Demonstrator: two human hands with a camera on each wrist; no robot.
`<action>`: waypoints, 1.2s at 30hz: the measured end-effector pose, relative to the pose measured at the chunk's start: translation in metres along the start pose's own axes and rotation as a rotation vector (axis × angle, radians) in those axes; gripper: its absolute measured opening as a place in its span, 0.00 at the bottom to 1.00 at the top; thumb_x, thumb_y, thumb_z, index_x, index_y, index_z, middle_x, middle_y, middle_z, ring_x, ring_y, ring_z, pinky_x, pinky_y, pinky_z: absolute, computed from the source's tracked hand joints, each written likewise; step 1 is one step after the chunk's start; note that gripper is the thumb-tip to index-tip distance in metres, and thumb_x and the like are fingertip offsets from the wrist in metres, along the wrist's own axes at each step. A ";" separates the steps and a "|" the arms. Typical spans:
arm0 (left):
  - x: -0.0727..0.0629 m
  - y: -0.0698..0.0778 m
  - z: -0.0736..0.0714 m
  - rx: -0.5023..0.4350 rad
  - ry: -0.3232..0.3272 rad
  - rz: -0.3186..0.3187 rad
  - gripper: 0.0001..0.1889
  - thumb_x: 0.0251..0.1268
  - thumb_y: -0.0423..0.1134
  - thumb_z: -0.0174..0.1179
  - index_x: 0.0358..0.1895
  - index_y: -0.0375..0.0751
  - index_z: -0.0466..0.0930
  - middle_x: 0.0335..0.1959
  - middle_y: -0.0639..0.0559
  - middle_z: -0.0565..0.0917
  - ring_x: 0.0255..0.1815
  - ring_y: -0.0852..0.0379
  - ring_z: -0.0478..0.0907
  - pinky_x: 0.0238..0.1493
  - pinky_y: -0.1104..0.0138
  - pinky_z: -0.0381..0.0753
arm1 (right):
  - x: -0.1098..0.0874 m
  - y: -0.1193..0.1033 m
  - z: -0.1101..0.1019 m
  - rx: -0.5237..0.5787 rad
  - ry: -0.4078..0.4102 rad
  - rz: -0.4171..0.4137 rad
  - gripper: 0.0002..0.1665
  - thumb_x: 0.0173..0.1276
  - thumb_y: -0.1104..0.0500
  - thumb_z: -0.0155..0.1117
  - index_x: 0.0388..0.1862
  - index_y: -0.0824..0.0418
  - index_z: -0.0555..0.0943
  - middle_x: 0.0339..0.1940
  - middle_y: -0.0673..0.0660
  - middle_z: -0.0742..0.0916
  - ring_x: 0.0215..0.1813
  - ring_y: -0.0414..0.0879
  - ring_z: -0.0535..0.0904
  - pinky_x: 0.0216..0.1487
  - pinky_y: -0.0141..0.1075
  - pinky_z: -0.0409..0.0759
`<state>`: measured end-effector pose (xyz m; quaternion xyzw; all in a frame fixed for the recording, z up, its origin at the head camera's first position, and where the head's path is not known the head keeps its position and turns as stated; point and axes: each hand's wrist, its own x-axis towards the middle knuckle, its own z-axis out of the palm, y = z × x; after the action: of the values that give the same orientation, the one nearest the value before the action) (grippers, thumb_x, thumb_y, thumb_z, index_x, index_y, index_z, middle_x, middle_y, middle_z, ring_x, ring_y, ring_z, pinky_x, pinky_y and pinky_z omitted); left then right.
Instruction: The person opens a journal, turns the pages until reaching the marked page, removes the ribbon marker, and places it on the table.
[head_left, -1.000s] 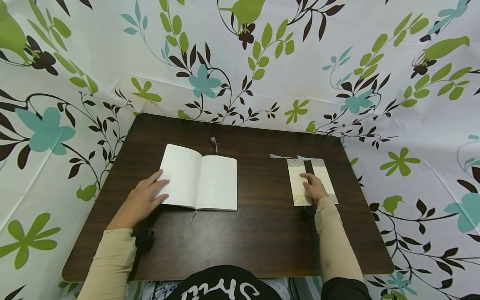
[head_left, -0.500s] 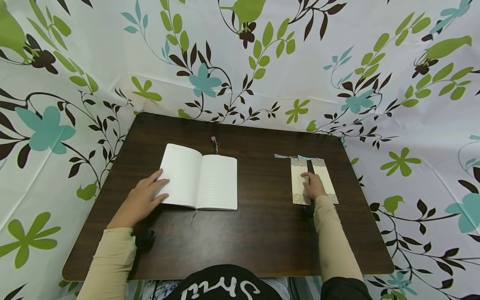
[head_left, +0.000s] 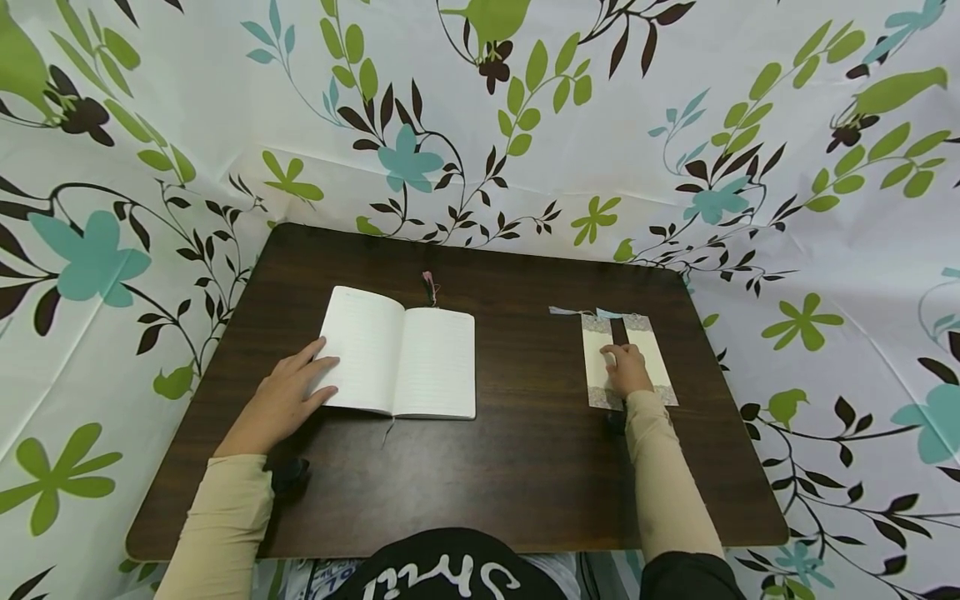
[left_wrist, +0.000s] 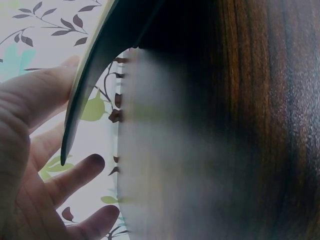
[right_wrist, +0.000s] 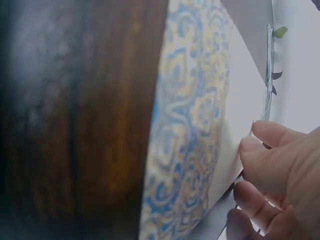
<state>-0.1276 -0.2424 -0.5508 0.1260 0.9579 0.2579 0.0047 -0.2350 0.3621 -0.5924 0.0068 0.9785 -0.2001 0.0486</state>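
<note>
Step looks like picking up: right hand (head_left: pixel 628 372) grip has thumb and finger pinched on the bookmark (head_left: pixel 597 377), well to the right of the notebook (head_left: pixel 433 367); can't tell if it's off the worktop (head_left: pixel 510 475). Left hand (head_left: pixel 279 398) rests relaxed on the notebook's left page, not grasping. Next move likely calls for a steady pinch and a clean lift.

Beige sleeves (head_left: pixel 217 521) are worn with dark wrist devices (head_left: pixel 288 477) — and black cloth (head_left: pixel 450 544) lettered in white.
</note>
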 end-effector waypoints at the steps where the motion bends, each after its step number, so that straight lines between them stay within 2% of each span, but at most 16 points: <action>1: 0.000 0.000 0.000 -0.002 -0.004 -0.001 0.27 0.70 0.40 0.66 0.69 0.36 0.73 0.79 0.34 0.58 0.72 0.26 0.59 0.61 0.24 0.58 | 0.000 -0.001 0.000 -0.001 0.008 0.001 0.20 0.77 0.68 0.55 0.66 0.64 0.75 0.63 0.76 0.70 0.64 0.74 0.66 0.58 0.64 0.72; 7: 0.002 0.000 0.000 -0.004 -0.017 0.000 0.27 0.71 0.40 0.65 0.70 0.36 0.72 0.79 0.35 0.57 0.73 0.26 0.58 0.61 0.24 0.57 | -0.001 -0.014 0.004 0.047 0.074 0.005 0.20 0.78 0.68 0.53 0.66 0.65 0.75 0.62 0.74 0.72 0.64 0.71 0.68 0.59 0.63 0.73; 13: 0.003 0.002 -0.001 -0.009 -0.014 0.002 0.28 0.70 0.40 0.65 0.70 0.36 0.73 0.79 0.35 0.57 0.73 0.26 0.58 0.60 0.24 0.57 | -0.001 -0.047 0.010 0.110 0.078 -0.028 0.23 0.78 0.70 0.53 0.70 0.66 0.72 0.64 0.72 0.71 0.61 0.68 0.74 0.57 0.58 0.77; 17: 0.003 0.002 0.000 -0.010 -0.017 0.001 0.27 0.70 0.40 0.65 0.70 0.36 0.73 0.79 0.35 0.57 0.73 0.26 0.58 0.60 0.24 0.57 | -0.001 -0.074 0.018 0.176 0.069 -0.097 0.24 0.78 0.70 0.55 0.70 0.66 0.72 0.64 0.71 0.73 0.60 0.66 0.76 0.58 0.56 0.77; 21: 0.003 0.002 0.000 -0.007 -0.018 -0.002 0.27 0.70 0.40 0.65 0.70 0.36 0.72 0.79 0.35 0.57 0.73 0.26 0.58 0.60 0.24 0.57 | -0.002 -0.103 0.028 0.210 0.037 -0.175 0.24 0.77 0.68 0.57 0.71 0.64 0.72 0.66 0.68 0.74 0.61 0.63 0.76 0.61 0.54 0.76; 28: 0.003 0.003 -0.001 0.000 -0.014 -0.002 0.27 0.70 0.40 0.65 0.69 0.36 0.73 0.79 0.35 0.58 0.72 0.25 0.58 0.60 0.23 0.57 | -0.009 -0.153 0.047 0.224 -0.066 -0.319 0.27 0.77 0.65 0.60 0.72 0.63 0.70 0.70 0.65 0.73 0.64 0.60 0.75 0.64 0.52 0.75; 32: 0.003 0.003 -0.002 -0.001 -0.011 0.001 0.27 0.70 0.40 0.65 0.69 0.36 0.73 0.79 0.34 0.58 0.72 0.25 0.58 0.60 0.23 0.57 | -0.015 -0.175 0.056 0.225 -0.107 -0.386 0.27 0.76 0.63 0.61 0.72 0.64 0.71 0.70 0.64 0.74 0.65 0.59 0.74 0.65 0.51 0.74; 36: 0.002 0.002 -0.002 -0.004 -0.010 0.006 0.27 0.70 0.40 0.65 0.69 0.36 0.73 0.79 0.35 0.58 0.72 0.25 0.58 0.60 0.23 0.57 | -0.021 -0.191 0.064 0.218 -0.145 -0.445 0.30 0.74 0.61 0.65 0.72 0.64 0.71 0.71 0.65 0.73 0.71 0.60 0.69 0.70 0.53 0.68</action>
<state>-0.1289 -0.2413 -0.5480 0.1301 0.9570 0.2593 0.0090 -0.2150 0.1614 -0.5742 -0.2180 0.9225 -0.3103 0.0726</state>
